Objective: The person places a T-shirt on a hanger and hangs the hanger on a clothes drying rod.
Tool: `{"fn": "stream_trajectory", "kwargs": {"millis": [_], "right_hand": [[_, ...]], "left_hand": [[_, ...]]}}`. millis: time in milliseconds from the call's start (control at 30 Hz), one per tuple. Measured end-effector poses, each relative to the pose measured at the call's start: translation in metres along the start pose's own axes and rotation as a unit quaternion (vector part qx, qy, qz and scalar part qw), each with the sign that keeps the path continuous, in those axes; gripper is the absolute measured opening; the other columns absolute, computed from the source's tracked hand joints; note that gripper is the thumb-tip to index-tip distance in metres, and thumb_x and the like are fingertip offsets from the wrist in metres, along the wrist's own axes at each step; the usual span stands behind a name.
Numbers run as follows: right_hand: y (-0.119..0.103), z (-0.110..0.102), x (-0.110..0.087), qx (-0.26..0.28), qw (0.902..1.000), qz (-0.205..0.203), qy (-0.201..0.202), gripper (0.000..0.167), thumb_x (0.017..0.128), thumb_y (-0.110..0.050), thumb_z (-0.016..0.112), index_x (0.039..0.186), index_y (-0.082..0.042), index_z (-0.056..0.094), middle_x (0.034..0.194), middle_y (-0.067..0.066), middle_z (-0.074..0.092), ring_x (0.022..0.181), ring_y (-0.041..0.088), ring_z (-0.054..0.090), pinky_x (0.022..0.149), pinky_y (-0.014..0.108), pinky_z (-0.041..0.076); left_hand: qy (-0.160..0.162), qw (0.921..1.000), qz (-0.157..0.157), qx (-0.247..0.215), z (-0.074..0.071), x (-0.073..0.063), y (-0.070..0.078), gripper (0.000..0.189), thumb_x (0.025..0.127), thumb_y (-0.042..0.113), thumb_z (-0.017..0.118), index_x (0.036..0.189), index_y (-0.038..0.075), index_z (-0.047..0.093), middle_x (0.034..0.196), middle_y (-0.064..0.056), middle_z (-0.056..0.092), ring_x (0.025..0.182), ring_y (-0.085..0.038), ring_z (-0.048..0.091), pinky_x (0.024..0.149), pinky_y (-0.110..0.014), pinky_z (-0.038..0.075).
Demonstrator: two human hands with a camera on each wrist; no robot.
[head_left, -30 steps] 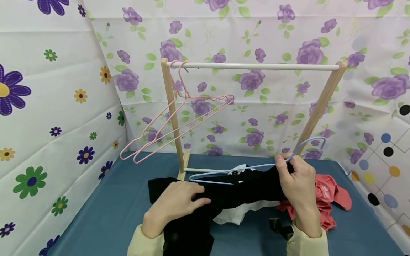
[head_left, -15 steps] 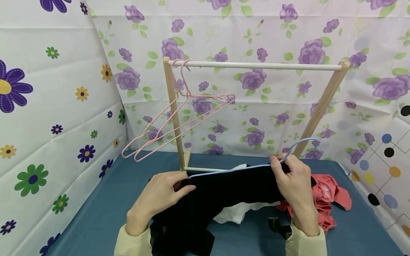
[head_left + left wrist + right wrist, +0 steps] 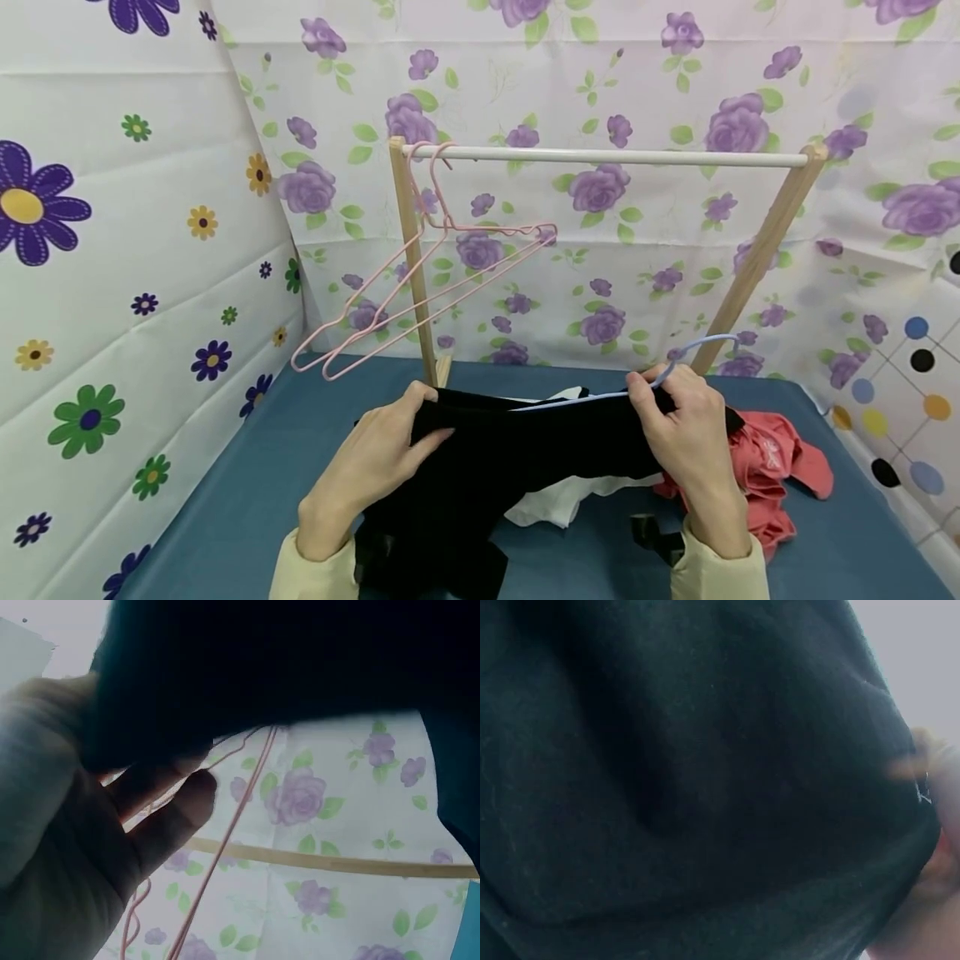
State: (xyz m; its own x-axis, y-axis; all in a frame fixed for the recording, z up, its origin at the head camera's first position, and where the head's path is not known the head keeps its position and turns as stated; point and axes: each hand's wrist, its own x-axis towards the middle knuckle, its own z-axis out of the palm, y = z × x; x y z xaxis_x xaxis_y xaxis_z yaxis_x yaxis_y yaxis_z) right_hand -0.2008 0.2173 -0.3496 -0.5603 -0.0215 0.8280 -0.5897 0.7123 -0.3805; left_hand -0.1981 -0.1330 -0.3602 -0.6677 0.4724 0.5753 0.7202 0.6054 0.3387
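Note:
A black garment is stretched between my two hands in the head view. My left hand pinches its upper left edge between thumb and fingers. On the other side, my right hand grips the cloth together with a light blue hanger. The hanger's bar lies along the garment's top opening, its left end hidden by the cloth, and its hook points up and right. Black cloth covers the top of the left wrist view, beside the left hand. Dark cloth fills most of the right wrist view.
A rack with a white rail and wooden legs stands behind. Two pink hangers hang at its left end. White cloth lies beneath the black garment, and a coral garment sits at right on the blue tabletop.
My left hand has moved left and up to the garment's upper edge and now pinches it. The hanger's left end, earlier in sight, has gone behind the cloth. The right hand keeps its grip.

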Motion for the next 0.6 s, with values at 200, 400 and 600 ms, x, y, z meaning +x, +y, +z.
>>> {"fn": "stream_trajectory", "kwargs": {"millis": [200,400,600], "right_hand": [[-0.0011,0.0023,0.0009,0.002,1.0000,-0.006,-0.006,0.011,0.092,-0.011,0.067,0.081,-0.012,0.068,0.076,0.000,0.061,0.070,0.015,0.054,0.065,0.030,0.035],[-0.0029,0.0032,0.0000,0.001,0.9999,-0.014,-0.007,0.012,0.093,-0.012,0.066,0.082,-0.011,0.068,0.076,0.000,0.060,0.071,0.017,0.055,0.066,0.031,0.036],[-0.0054,0.0028,-0.0004,0.011,0.9995,-0.027,-0.010,0.011,0.094,-0.014,0.067,0.084,-0.011,0.068,0.078,-0.001,0.061,0.073,0.015,0.057,0.066,0.028,0.038]], "left_hand": [[0.064,0.9961,0.044,-0.042,0.0005,0.0020,-0.0031,0.064,0.080,-0.005,0.077,0.128,0.007,0.037,0.095,-0.004,0.064,0.080,-0.013,0.066,0.067,-0.028,0.052],[0.093,0.9932,0.058,-0.038,0.0044,0.0044,-0.0059,0.037,0.077,-0.005,0.078,0.110,0.005,0.064,0.095,-0.002,0.067,0.083,-0.013,0.066,0.071,-0.027,0.054],[0.072,0.9951,0.060,0.031,0.0071,0.0056,-0.0044,0.029,0.081,-0.002,0.077,0.108,0.008,0.070,0.106,-0.002,0.063,0.092,-0.016,0.064,0.073,-0.030,0.053]]}}
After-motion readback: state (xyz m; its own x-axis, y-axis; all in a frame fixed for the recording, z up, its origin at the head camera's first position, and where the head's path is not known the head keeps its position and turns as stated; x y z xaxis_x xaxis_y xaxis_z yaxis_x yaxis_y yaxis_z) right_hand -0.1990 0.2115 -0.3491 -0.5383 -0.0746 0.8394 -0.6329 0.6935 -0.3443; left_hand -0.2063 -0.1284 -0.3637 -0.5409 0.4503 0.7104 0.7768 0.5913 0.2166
